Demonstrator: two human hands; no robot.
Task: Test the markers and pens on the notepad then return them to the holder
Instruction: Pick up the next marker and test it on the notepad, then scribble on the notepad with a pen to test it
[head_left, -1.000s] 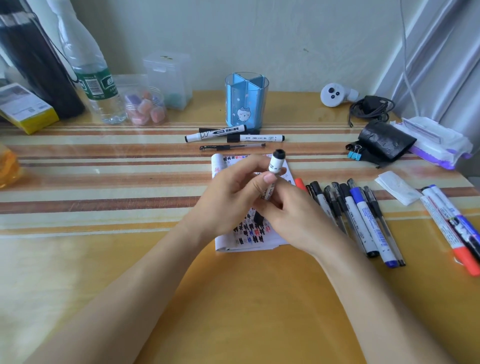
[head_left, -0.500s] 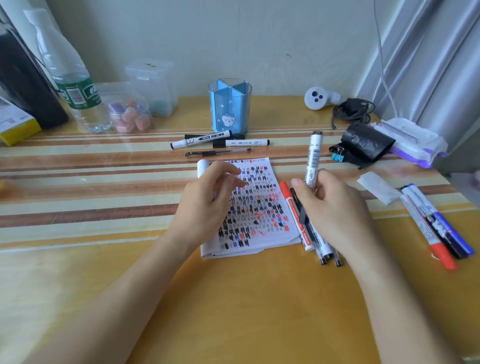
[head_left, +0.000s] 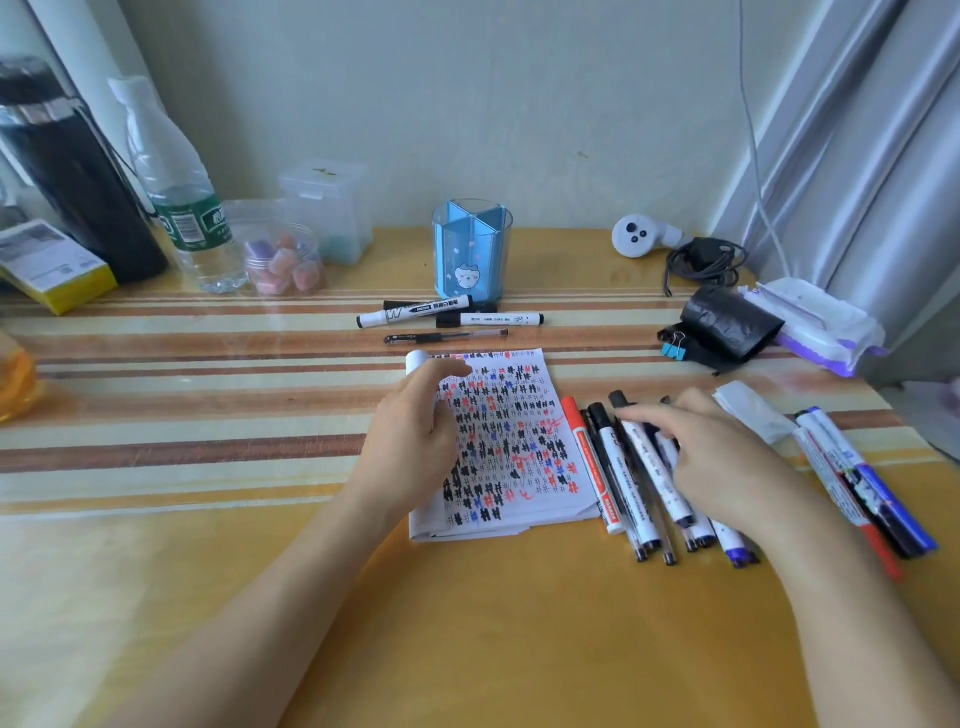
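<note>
View: head
Notepad (head_left: 519, 441): lay mid-way across the bench (head_left: 467, 623), its page crowded with black, red and blue hash marks, top leaf rolled back.
Left grip (head_left: 415, 431): fingers relaxed, resting on the notepad's left edge.
Right grip (head_left: 711, 457): fingers spread flat over the row of markers (head_left: 615, 467) just right of the notepad.
Holder (head_left: 471, 254): blue, upright, behind the notepad.
Change: half a second before, the right grip pinched a white marker upright; now it held none.
</note>
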